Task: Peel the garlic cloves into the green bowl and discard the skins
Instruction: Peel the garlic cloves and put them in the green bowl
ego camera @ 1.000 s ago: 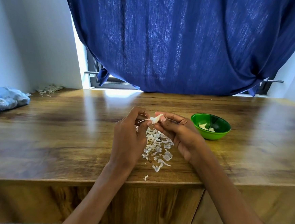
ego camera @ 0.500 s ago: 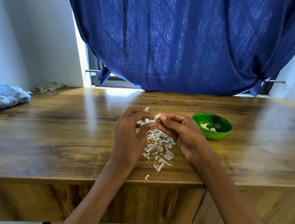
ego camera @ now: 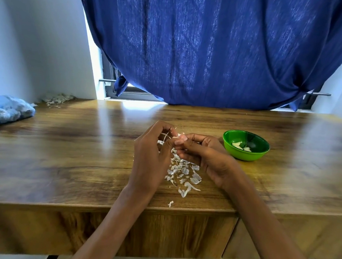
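Observation:
My left hand [ego camera: 153, 158] and my right hand [ego camera: 206, 158] meet above the middle of the wooden table [ego camera: 82, 153]. Between their fingertips they pinch a garlic clove [ego camera: 178, 136] with thin white skin curling off it; most of the clove is hidden by my fingers. Under the hands lies a pile of white garlic skins [ego camera: 183, 174]. To the right of my right hand stands the green bowl [ego camera: 245, 153], apart from it, with a few peeled cloves [ego camera: 239, 146] inside.
A blue plastic bag [ego camera: 4, 110] lies at the far left of the table, with a heap of garlic scraps [ego camera: 57, 98] behind it in the corner. A blue curtain [ego camera: 213, 51] hangs over the window beyond the table's back edge.
The hands have stayed over the skin pile and their fingers have worked at the clove. The loose strip of skin now curls up by my left fingers.

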